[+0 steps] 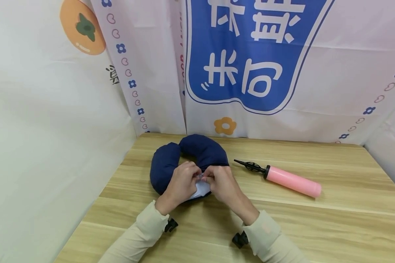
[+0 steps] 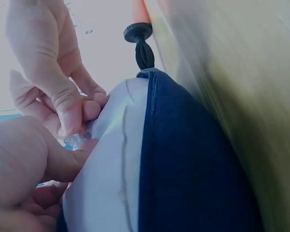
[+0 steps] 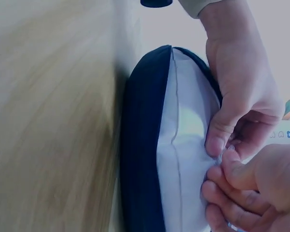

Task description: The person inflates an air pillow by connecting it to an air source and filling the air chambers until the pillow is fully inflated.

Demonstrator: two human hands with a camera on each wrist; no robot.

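Observation:
A navy U-shaped neck pillow point(image 1: 205, 148) lies on the table, its cover open along the near side so that the pale inner bladder point(image 2: 111, 164) shows. Over that opening my left hand point(image 1: 183, 182) and right hand point(image 1: 223, 182) meet, fingertips almost touching. Between them sits a small clear air valve point(image 2: 75, 140) on the bladder. The left thumb and fingers point(image 3: 227, 121) pinch the valve at its base. From the other side, the right thumb and forefinger point(image 2: 67, 113) pinch its clear tip. Fingers partly hide the valve in every view.
To the right of the pillow lies a pink hand pump point(image 1: 293, 180) with a black nozzle point(image 1: 252, 167) pointing toward the pillow. The wooden table point(image 1: 349, 219) ends at a printed cloth backdrop point(image 1: 316, 124). Black wrist cameras point(image 1: 239, 240) hang below the sleeves.

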